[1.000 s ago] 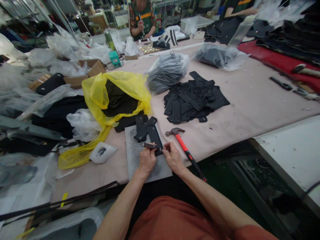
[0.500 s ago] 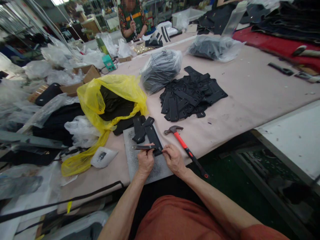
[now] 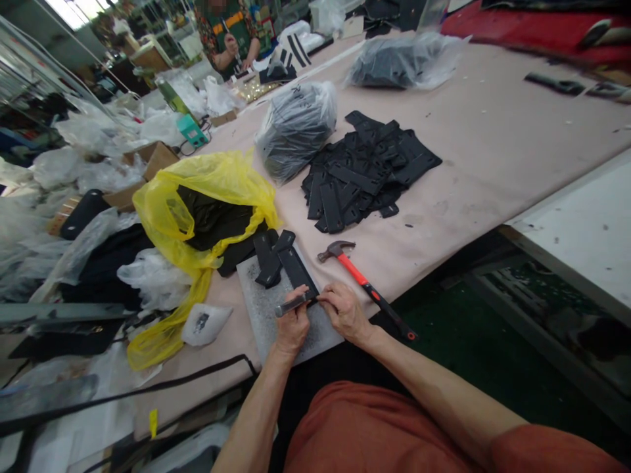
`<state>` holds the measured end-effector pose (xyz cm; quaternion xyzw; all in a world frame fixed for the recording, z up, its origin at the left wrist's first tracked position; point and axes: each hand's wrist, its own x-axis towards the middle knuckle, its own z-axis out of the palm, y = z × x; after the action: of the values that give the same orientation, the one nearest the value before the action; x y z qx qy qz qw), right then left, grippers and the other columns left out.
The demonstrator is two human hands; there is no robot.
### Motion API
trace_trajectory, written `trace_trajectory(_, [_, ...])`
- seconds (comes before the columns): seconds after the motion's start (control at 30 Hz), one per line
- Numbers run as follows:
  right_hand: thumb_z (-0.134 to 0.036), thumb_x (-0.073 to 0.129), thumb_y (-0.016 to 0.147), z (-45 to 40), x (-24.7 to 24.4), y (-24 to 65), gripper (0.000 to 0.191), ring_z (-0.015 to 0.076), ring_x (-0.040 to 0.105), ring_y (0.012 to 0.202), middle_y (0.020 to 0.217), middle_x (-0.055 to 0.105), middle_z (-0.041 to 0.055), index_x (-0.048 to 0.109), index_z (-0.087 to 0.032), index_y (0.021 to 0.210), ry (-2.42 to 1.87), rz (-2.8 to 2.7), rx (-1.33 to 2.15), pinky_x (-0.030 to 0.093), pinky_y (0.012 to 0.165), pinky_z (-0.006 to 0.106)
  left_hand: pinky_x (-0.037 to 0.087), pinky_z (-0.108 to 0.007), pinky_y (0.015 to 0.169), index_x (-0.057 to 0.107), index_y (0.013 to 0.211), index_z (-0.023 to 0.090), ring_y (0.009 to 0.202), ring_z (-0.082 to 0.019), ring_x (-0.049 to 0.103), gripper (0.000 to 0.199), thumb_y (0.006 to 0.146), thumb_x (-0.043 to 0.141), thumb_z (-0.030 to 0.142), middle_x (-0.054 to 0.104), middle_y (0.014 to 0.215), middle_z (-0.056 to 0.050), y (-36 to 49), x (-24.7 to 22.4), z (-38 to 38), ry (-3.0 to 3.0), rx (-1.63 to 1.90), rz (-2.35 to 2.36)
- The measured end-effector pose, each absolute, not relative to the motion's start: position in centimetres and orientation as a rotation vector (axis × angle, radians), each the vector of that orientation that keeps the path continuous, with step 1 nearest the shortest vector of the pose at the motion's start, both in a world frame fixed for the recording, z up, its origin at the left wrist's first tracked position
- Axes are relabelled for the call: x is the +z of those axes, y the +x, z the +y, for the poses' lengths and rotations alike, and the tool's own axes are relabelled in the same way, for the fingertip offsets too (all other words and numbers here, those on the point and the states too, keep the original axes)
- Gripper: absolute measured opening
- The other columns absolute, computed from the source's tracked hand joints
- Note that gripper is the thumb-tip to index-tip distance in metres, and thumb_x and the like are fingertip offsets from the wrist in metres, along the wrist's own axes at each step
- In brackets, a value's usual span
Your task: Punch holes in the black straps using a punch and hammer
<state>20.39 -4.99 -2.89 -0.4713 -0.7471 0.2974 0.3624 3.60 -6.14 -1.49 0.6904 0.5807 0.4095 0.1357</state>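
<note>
My left hand [image 3: 294, 328] is closed around a metal punch [image 3: 290, 305], which slants with its tip over the near end of a black strip [image 3: 297, 268]. My right hand [image 3: 349, 314] pinches that end of the strip. Under both lies a speckled grey slab [image 3: 259, 315] at the table's front edge. Other black strips [image 3: 267, 263] rest crossed on the slab's far part. Right of my right hand lies a claw hammer [image 3: 352, 266] with a red and black handle, touched by neither hand.
A heap of black strips [image 3: 365, 174] lies farther back, beside a clear bag of dark pieces [image 3: 298, 128]. At left stands an open yellow bag [image 3: 207, 177] holding dark material. Plastic bags crowd the left side. Across the table [image 3: 483, 144] sits another person [image 3: 229, 39].
My left hand has tilted the punch, its near end now swung down and its tip raised toward the strip. My right hand keeps its pinch. The whole view has shifted slightly.
</note>
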Motion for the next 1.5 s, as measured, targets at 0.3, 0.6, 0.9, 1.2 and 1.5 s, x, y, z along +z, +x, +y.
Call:
trace_trajectory(0.3, [-0.020, 0.049, 0.093, -4.9, -3.4, 20.4, 0.018, 0.0200, 0.054, 0.093, 0.096, 0.059, 0.0071, 0.066, -0.019, 0.099, -1.174, -1.907, 0.707, 0.043, 0.083, 0.036, 0.057, -0.038, 0.088, 0.068, 0.099, 0.015, 0.093, -0.021, 0.070, 0.018, 0.090, 0.054, 0.020, 0.074, 0.097, -0.008, 3.9, -1.2, -5.9, 2.018, 1.168, 1.768])
trace_trajectory(0.6, [-0.021, 0.049, 0.093, -4.9, -3.5, 20.5, 0.017, 0.0201, 0.054, 0.092, 0.096, 0.059, 0.0070, 0.065, -0.019, 0.099, -1.167, -1.905, 0.707, 0.043, 0.081, 0.036, 0.058, -0.036, 0.086, 0.067, 0.099, 0.015, 0.092, -0.020, 0.070, 0.017, 0.089, 0.054, 0.017, 0.074, 0.097, -0.008, 3.9, -1.3, -5.6, 2.078, 1.147, 1.765])
trace_trajectory(0.9, [-0.020, 0.047, 0.093, -5.0, -3.1, 20.7, 0.019, 0.0195, 0.053, 0.091, 0.097, 0.059, 0.0065, 0.064, -0.020, 0.101, -1.160, -1.941, 0.710, 0.042, 0.081, 0.035, 0.057, -0.037, 0.081, 0.065, 0.102, 0.015, 0.091, -0.022, 0.070, 0.019, 0.089, 0.051, 0.014, 0.073, 0.097, -0.008, 4.5, -1.8, -5.6, 2.277, 1.067, 1.835])
trace_trajectory(1.2, [-0.028, 0.061, 0.083, -1.7, 0.4, 25.2, 0.034, 0.0290, 0.051, 0.100, 0.109, 0.057, 0.0154, 0.057, -0.014, 0.114, -1.832, -2.065, 0.429, 0.039, 0.082, 0.038, 0.056, -0.045, 0.080, 0.063, 0.105, 0.018, 0.091, -0.028, 0.069, 0.022, 0.087, 0.051, 0.015, 0.072, 0.099, -0.011, 4.6, -2.2, -5.6, 2.163, 0.954, 1.862])
trace_trajectory(1.5, [-0.014, 0.052, 0.077, 1.3, 2.8, 25.5, 0.015, 0.0128, 0.051, 0.051, 0.065, 0.056, -0.0016, 0.040, -0.022, 0.081, -1.907, -1.315, 1.701, 0.038, 0.050, 0.026, 0.055, -0.033, 0.068, 0.062, 0.099, 0.017, 0.077, -0.022, 0.070, 0.014, 0.087, 0.053, 0.015, 0.072, 0.089, -0.008, 4.6, -2.2, -6.0, 2.234, 0.947, 1.904])
